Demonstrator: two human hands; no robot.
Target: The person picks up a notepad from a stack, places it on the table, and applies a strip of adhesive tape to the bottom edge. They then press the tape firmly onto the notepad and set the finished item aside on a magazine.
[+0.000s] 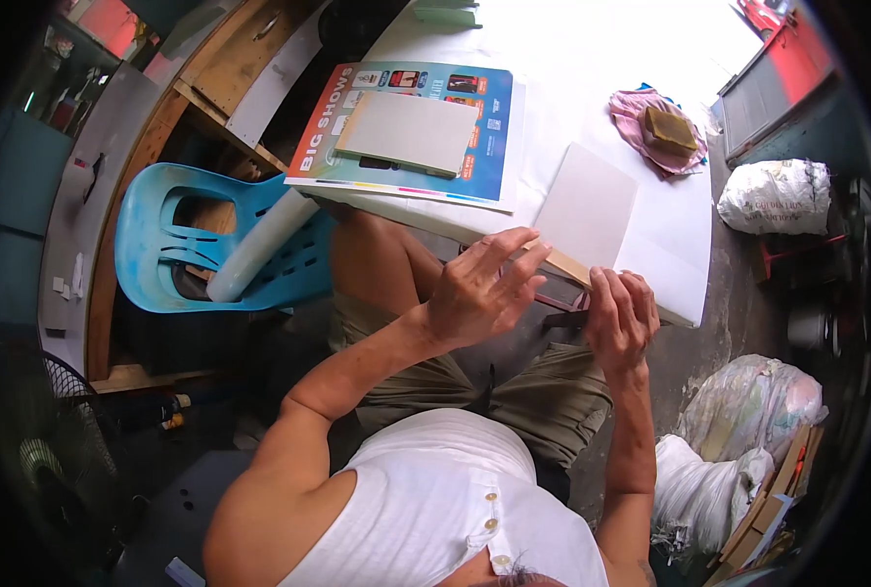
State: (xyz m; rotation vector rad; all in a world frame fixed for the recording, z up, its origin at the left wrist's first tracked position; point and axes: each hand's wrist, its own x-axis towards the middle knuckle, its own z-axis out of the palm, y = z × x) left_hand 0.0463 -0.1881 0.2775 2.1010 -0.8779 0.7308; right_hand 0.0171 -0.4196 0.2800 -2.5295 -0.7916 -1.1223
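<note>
A pad of pale sheets (587,201) with a brown strip along its near edge lies at the front edge of the white-covered table (665,264). My left hand (489,286) is over the left end of that strip, fingers spread and fingertips right at the edge. At the pad's near right corner, my right hand (621,311) has its fingers curled and closed. A dark, narrow, blade-like thing (564,319) sticks out from beneath the right hand toward the left; I cannot tell whether it is held.
Left on the table, a second pad (411,135) rests on a printed poster (499,147). A brown block (672,132) sits on a pink cloth (641,122) at right. A blue chair (147,240) holds a translucent roll (259,249). White sacks (704,494) stand on the floor.
</note>
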